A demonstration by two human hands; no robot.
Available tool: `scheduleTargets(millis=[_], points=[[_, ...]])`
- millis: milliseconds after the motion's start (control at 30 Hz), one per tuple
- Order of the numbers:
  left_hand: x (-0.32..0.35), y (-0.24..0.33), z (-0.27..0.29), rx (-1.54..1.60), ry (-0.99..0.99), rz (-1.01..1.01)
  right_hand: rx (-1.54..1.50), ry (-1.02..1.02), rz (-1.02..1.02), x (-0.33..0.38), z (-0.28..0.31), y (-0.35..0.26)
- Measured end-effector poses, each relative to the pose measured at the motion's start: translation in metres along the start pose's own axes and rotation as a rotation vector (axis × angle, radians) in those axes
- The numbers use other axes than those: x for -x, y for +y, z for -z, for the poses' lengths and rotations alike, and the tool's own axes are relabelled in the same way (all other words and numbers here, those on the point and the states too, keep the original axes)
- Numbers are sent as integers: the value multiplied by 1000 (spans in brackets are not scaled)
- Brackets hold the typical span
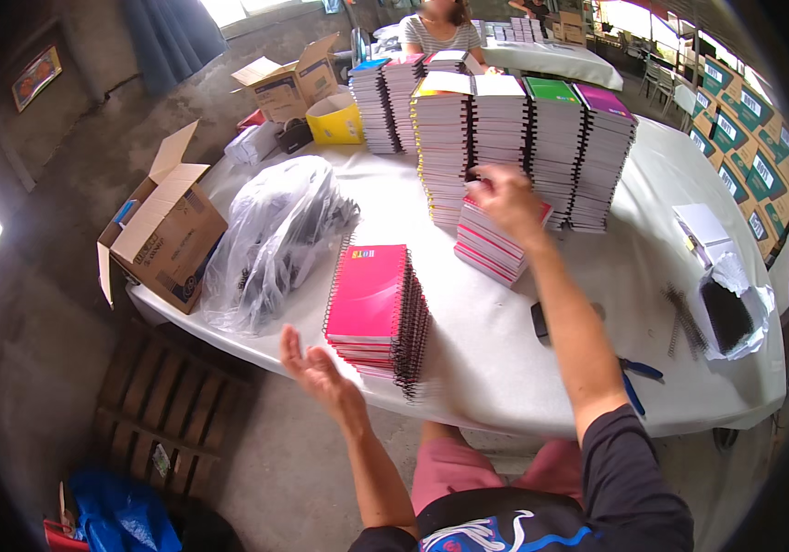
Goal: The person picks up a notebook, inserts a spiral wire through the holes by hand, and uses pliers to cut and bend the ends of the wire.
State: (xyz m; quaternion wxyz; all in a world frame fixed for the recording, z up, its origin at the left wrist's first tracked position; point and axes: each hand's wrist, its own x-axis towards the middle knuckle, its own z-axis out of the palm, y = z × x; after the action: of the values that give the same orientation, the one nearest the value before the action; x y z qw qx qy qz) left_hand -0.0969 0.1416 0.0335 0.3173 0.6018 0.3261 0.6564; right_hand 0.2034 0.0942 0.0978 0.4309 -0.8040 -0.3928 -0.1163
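My left hand [321, 375] is raised beside the front left corner of a stack of red spiral-bound notebooks [367, 290]. Its fingers are spread, and nothing is in it. Farther off and to the right, my right hand [509, 202] reaches over a shorter stack of red-edged pages [495, 244]. The fingers there are bent and blurred, so I cannot make out whether they hold anything. Right behind that hand rise tall stacks of spiral-bound notebooks [497, 138], with yellow, white, green and purple covers on top.
A clear plastic bag [275, 244] with dark contents lies left on the white-covered table [495, 368]. Open cardboard boxes [169, 230] stand at the left edge and back. Blue-handled pliers [635, 379] and loose black coils [684, 322] lie right. Another person [440, 35] is across the table.
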Motion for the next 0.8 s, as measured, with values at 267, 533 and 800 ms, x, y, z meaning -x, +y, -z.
scheduleTargets(millis=[267, 533, 800], points=[[27, 72, -16, 35, 49, -424, 160, -348, -323, -25, 55, 136], [82, 86, -69, 390, -577, -137, 222, 225, -73, 13, 74, 87], [120, 40, -124, 1008, -703, 833, -434, -98, -91, 188, 109, 14]])
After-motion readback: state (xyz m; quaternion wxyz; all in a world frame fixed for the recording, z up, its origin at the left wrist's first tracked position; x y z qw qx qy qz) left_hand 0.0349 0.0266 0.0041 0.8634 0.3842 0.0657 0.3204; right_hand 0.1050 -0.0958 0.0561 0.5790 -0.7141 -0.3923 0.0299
